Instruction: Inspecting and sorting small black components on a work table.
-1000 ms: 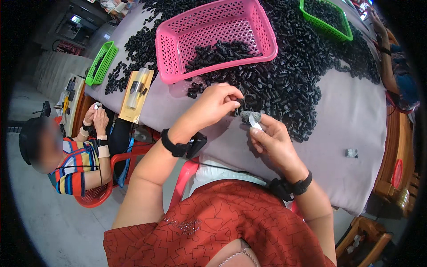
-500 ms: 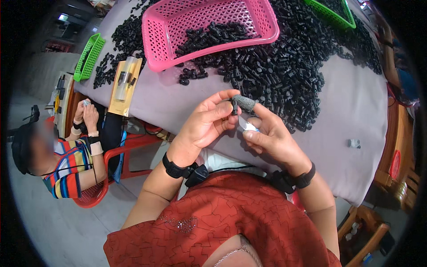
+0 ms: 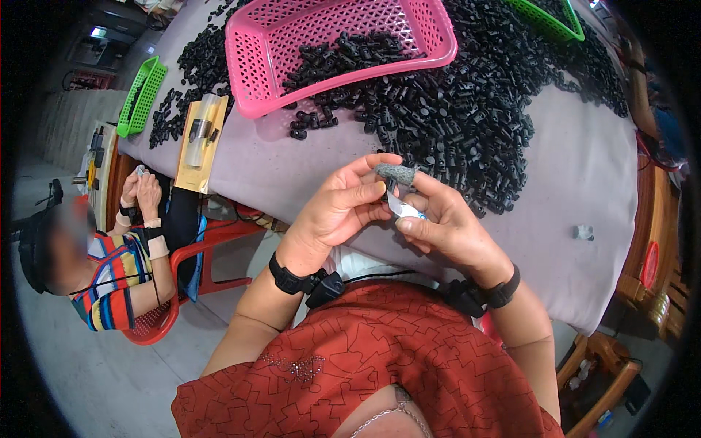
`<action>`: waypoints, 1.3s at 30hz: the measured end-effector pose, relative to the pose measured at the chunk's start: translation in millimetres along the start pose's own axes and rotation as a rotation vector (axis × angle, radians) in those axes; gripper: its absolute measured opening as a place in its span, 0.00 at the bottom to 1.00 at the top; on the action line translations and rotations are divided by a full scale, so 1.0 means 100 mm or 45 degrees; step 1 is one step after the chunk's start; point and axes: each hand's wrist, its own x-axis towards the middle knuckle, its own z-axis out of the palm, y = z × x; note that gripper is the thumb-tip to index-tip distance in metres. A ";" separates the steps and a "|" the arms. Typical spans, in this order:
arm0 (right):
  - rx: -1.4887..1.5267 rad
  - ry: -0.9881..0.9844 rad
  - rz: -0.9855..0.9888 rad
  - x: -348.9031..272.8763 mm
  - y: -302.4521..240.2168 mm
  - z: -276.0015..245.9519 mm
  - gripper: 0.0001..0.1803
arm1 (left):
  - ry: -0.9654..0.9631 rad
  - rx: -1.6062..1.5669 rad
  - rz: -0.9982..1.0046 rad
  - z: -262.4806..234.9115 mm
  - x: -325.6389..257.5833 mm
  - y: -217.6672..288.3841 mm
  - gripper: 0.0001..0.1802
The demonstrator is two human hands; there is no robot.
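A: We log the hands. Left hand [image 3: 337, 212] and right hand [image 3: 445, 228] meet above the table edge, both pinching a small silvery piece [image 3: 402, 207]; a grey cot [image 3: 395, 173] covers one right fingertip.

B: Containers?

A: Pink basket [image 3: 252, 80] holds a heap of black parts [image 3: 343, 55]. More black parts lie loose on the cloth [image 3: 584, 168]. Contents of the green basket [image 3: 140, 95] at left we cannot tell.
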 end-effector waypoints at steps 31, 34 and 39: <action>-0.034 -0.022 0.012 0.00 -0.01 -0.02 0.20 | -0.059 -0.218 0.008 -0.07 0.02 -0.13 0.26; -0.036 -0.022 0.024 0.00 -0.01 -0.02 0.20 | -0.084 -0.249 -0.008 -0.09 0.01 -0.13 0.27; 0.021 0.015 0.031 0.01 -0.01 -0.02 0.19 | -0.120 -0.313 -0.074 -0.08 -0.01 -0.11 0.27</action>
